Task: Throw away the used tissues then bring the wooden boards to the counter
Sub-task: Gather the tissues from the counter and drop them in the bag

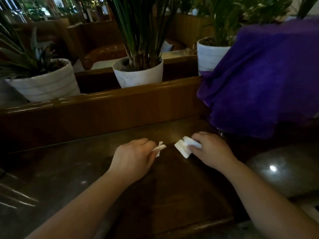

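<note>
Both my hands rest on a dark wooden table (69, 169). My left hand (133, 156) pinches a small twisted white tissue (159, 148) between its fingertips. A hand's width to the right, my right hand (210, 149) presses on a larger crumpled white tissue (183, 147) lying on the tabletop, with its fingers curled over the tissue's right part. A slightly raised wooden board (172, 195) appears to lie on the table under my forearms; its edges are hard to tell in the dim light.
A wooden ledge (103, 100) runs behind the table with three white plant pots (138, 75) on it. A purple cloth (259, 80) is draped at the right. A shiny dark rounded surface (284, 173) sits at the right edge.
</note>
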Demonstrator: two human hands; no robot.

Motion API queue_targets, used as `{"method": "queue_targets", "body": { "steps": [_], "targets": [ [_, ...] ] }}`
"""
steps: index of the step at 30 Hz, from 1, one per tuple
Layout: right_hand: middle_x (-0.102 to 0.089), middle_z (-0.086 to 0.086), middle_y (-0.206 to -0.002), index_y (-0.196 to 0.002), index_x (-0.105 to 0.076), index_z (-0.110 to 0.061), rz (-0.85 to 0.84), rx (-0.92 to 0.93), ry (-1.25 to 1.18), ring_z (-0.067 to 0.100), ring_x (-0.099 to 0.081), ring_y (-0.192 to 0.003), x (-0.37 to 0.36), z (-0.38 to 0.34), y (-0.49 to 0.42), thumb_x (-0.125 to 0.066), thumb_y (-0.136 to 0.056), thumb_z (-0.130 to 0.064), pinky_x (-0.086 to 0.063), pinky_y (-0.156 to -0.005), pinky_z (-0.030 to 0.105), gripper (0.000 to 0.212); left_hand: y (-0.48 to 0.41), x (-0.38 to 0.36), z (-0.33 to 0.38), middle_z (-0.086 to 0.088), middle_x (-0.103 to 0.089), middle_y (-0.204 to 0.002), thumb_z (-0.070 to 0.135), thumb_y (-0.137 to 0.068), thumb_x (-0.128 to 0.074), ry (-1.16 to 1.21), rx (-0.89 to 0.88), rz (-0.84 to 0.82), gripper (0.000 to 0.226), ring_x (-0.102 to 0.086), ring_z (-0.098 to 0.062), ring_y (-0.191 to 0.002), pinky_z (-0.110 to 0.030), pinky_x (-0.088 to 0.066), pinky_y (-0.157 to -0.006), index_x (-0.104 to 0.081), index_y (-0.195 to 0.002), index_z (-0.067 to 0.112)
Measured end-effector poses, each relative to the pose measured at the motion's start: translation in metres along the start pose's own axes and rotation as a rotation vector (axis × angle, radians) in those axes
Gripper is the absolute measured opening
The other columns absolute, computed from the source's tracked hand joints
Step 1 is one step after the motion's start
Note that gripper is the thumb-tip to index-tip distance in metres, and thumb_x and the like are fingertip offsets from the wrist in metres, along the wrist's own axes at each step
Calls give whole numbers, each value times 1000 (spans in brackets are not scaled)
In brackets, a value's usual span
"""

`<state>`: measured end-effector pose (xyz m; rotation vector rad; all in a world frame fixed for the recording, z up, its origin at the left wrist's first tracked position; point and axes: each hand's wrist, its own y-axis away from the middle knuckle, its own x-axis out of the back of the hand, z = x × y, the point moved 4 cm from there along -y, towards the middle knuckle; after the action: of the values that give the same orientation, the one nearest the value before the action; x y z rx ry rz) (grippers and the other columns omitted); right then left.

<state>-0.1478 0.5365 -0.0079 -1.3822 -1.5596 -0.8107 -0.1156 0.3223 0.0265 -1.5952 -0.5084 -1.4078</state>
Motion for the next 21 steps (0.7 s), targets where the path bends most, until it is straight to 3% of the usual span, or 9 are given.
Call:
{"method": "queue_targets", "body": {
  "steps": [5,11,14,17,21],
  "targets": [
    [-54,-10,-85,-87,-54,-31,126,-54,-104,5,-53,-74,18,3,59,-60,-90,-32,-38,-61,23,6,6,5,23,5,-65,-94,38,-92,-43,47,-46,-11,30,-59,-10,-75,-29,-53,-58,-63,-109,22],
    [-54,-8,-76,-84,-60,-20,312,-217,-166,7,-53,-68,19,3,173,-67,-86,-27,-36,-56,24,10,44,16,62,9,-63,-84,40,-91,-41,142,-230,-20,30,-55,-6,-66,-24,-49,-49,-65,-100,25],
    [-50,-10,-70,-77,-57,-23,336,-345,-220,5,-49,-64,2,-3,239,-68,-86,-26,-33,-54,20,14,75,11,82,11,-62,-82,39,-92,-43,194,-287,-45,25,-56,-5,-65,-25,-50,-49,-64,-98,28],
    [-46,-9,-62,-64,-47,-31,352,-492,-203,3,-45,-58,-23,-1,307,-70,-85,-25,-30,-51,15,32,108,0,110,11,-62,-79,40,-92,-41,255,-374,-60,28,-57,-7,-63,-21,-42,-46,-65,-93,27],
    [-58,-2,-73,-81,-64,-17,329,-682,-254,5,-53,-65,-56,12,388,-69,-86,-28,-34,-55,24,13,143,-21,155,6,-65,-76,41,-92,-38,364,-488,-113,34,-60,-13,-63,-25,-39,-46,-67,-89,23]
  ]
}}
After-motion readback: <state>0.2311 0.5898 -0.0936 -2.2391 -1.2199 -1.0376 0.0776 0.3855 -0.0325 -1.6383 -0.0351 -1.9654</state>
